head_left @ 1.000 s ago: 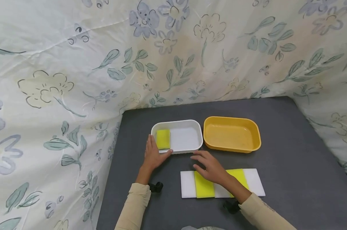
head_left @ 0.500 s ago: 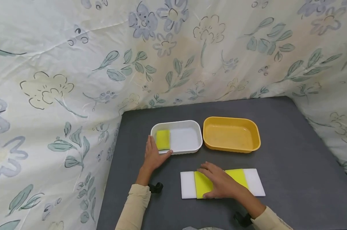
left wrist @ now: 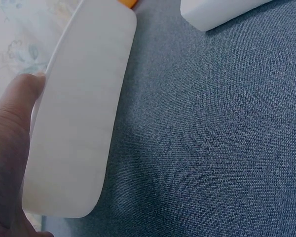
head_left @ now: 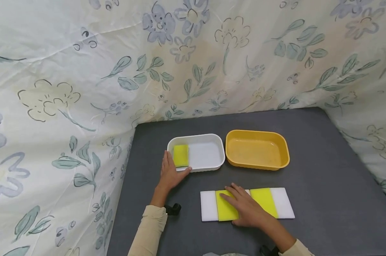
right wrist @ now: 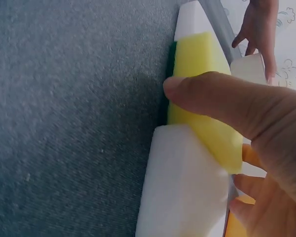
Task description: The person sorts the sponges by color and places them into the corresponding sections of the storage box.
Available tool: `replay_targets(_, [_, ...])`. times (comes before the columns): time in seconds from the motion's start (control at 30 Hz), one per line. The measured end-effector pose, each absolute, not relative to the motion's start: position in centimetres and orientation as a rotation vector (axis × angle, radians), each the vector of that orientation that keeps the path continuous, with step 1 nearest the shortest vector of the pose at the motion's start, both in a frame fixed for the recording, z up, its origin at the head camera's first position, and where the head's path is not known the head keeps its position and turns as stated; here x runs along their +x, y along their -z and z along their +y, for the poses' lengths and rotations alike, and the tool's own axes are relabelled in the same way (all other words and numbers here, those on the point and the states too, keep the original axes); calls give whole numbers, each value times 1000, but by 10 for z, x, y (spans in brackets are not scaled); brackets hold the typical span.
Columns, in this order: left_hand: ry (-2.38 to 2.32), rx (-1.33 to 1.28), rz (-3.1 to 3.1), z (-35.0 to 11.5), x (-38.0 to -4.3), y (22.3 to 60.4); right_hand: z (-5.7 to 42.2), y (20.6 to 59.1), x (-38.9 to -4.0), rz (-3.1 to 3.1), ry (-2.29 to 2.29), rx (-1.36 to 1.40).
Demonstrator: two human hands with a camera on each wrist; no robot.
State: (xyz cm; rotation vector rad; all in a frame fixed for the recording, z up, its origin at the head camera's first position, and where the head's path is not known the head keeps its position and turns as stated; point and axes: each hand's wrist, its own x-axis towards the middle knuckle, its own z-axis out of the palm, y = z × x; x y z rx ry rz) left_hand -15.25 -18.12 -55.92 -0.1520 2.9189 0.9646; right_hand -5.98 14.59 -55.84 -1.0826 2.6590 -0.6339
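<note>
My left hand (head_left: 171, 174) rests at the near left corner of a white plastic tray (head_left: 209, 153), fingers straight along its left side, thumb (left wrist: 24, 91) touching the near rim. Inside that tray, at its left end, lies a yellow sponge (head_left: 181, 155). My right hand (head_left: 246, 209) spreads over a row of white and yellow sponges. Its thumb (right wrist: 187, 91) is at the near side of the left yellow sponge (head_left: 226, 209), which has a dark green underside; the other fingertips are along the far side. The palm partly covers the middle white sponge (right wrist: 182, 182).
A yellow-orange tray (head_left: 257, 147) stands right beside the white one. At the row's ends are two more white sponges (head_left: 209, 206) and, toward the right, another yellow sponge (head_left: 264, 201). The dark grey table (head_left: 321, 170) meets floral cloth (head_left: 193, 71) at the back and sides.
My right hand has moved from near the white tray back toward me, over the sponge row, then slightly right. My left hand and the trays have stayed put.
</note>
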Motion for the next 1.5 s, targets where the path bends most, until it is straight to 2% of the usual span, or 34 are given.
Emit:
replay_targets(0.37, [-997, -135, 2914, -181, -151, 561, 147, 553, -60, 2633, 652, -1068])
replay_targets(0.77, [-1003, -113, 2934, -181, -153, 564, 150, 522, -69, 2613, 765, -1000])
replay_targets(1.17, [-990, -129, 2907, -179, -151, 565, 153, 506, -98, 2664, 799, -1031])
replay_targets(1.5, [-1006, -131, 2916, -182, -152, 561, 148, 490, -137, 2772, 801, -1149])
